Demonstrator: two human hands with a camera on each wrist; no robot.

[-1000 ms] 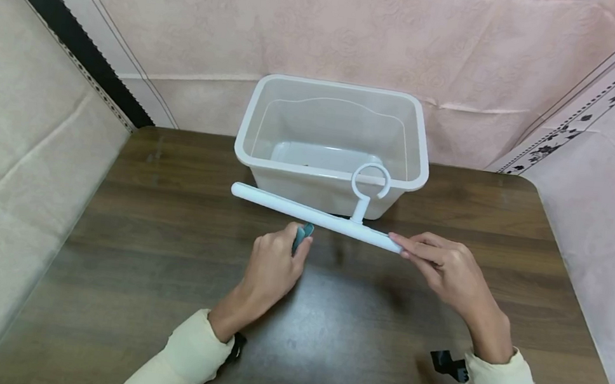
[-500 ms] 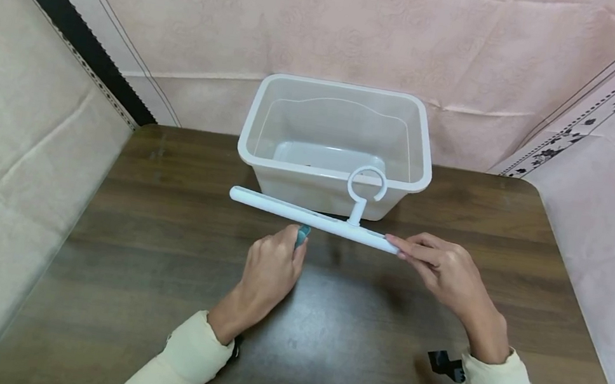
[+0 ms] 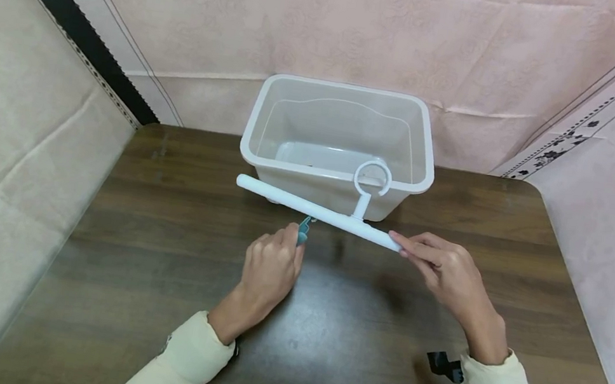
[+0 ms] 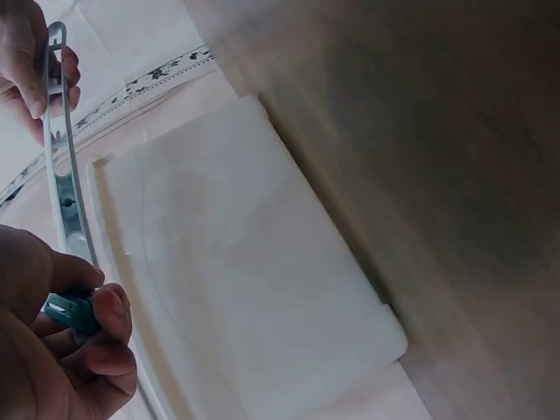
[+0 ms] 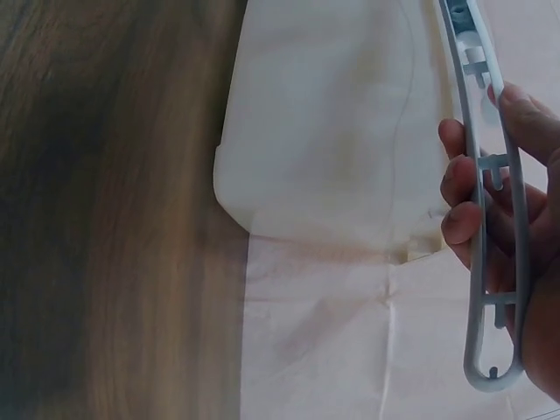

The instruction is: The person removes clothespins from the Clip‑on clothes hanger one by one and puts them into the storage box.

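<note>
Two hands, right hand (image 3: 447,270) gripping a white bar (image 3: 316,212), left hand (image 3: 269,267) pinching a teal clip (image 3: 302,235), over a dark wooden table (image 3: 136,228).

The table (image 3: 159,276) is viewed downward from head height. The white bar (image 4: 66,188) and tub (image 5: 324,122) are shared, seen close from below by both wrist views.

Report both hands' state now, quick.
Left hand: pinching a teal clip.
Right hand: gripping the white bar by one end.

Cream long sleeves, black wrist mounts
</note>
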